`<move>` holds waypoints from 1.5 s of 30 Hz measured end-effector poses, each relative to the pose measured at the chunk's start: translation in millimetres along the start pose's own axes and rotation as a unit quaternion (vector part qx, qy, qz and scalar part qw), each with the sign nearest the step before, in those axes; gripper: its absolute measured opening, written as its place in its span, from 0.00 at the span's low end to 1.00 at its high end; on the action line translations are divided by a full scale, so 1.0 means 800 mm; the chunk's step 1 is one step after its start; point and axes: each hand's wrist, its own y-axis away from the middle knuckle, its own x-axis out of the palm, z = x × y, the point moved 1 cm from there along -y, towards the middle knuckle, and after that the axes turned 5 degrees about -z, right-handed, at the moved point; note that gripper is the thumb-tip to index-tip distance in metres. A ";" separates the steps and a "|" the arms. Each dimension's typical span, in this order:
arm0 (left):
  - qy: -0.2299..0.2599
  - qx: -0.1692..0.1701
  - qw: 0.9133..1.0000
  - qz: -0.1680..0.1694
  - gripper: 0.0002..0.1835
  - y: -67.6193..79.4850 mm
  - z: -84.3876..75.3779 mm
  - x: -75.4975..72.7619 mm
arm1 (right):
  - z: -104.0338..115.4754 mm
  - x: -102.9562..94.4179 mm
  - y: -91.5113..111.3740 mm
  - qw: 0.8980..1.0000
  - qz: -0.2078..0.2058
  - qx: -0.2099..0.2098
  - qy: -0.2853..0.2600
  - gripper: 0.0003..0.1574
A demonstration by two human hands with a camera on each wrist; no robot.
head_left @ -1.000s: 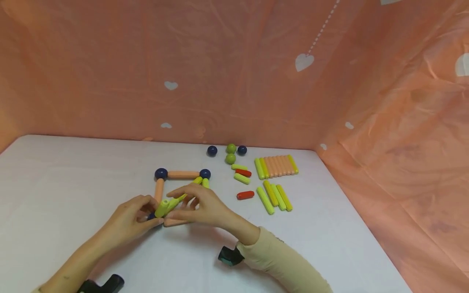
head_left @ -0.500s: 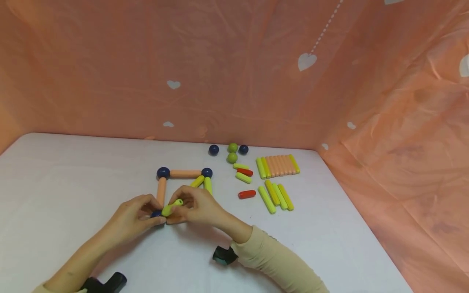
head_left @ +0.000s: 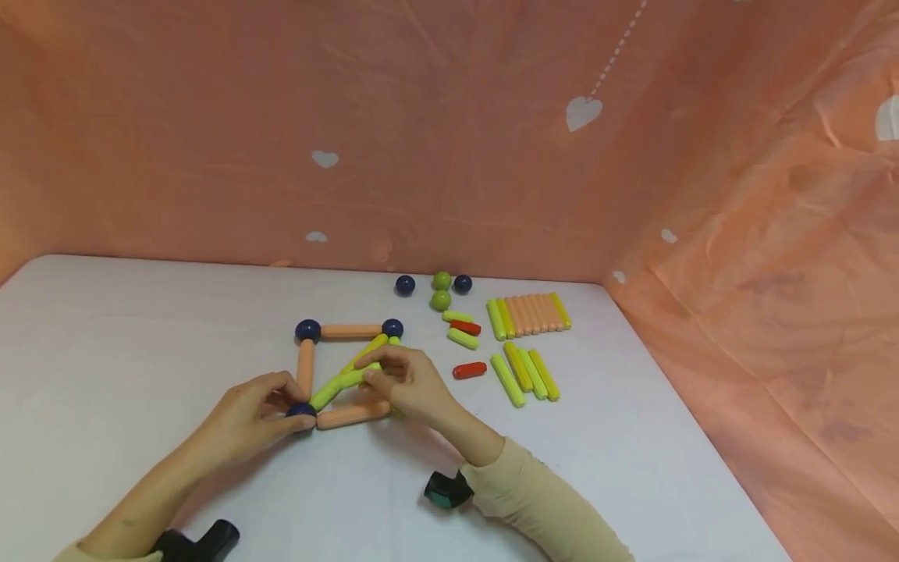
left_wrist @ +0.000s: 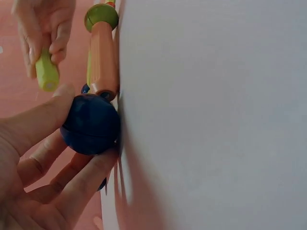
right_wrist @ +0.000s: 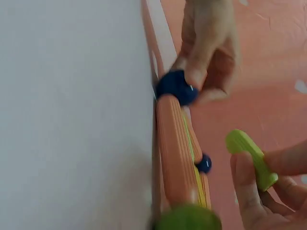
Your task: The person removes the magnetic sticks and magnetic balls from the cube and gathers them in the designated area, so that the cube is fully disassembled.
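Observation:
My left hand (head_left: 246, 414) holds a dark blue ball (head_left: 302, 414) at the near left corner of a frame of sticks and balls on the table. Thumb and fingers grip the ball's sides in the left wrist view. My right hand (head_left: 417, 386) pinches a short lime-green stick (right_wrist: 249, 155), raised above the frame and apart from the ball. Peach sticks (head_left: 351, 415) form the near, left and far sides. A yellow stick (head_left: 365, 353) runs diagonally from the far right blue ball (head_left: 392, 329). A green ball (left_wrist: 101, 17) sits at the near right corner, hidden by my right hand in the head view.
Loose blue and green balls (head_left: 441, 300) lie at the back. To the right are short red sticks (head_left: 469, 371), short lime sticks, several yellow and lime sticks (head_left: 516, 367), and a row of peach sticks (head_left: 535, 314). A pink cloth stands behind the table.
My right hand has drawn right and away from the near left ball, with the lime stick in its fingers. The left hand has stayed on the blue ball.

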 end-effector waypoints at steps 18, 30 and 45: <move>-0.026 -0.012 1.000 0.000 0.16 -0.001 0.005 0.003 | -0.034 -0.125 0.036 0.969 -0.225 0.097 0.021 0.18; -0.027 -0.004 1.000 0.005 0.22 0.003 0.005 0.000 | -0.061 -0.214 0.079 0.935 -0.304 0.169 0.071 0.21; -0.027 0.005 0.999 0.032 0.26 0.005 0.007 -0.006 | -0.081 -0.251 0.093 0.932 -0.302 0.191 0.062 0.26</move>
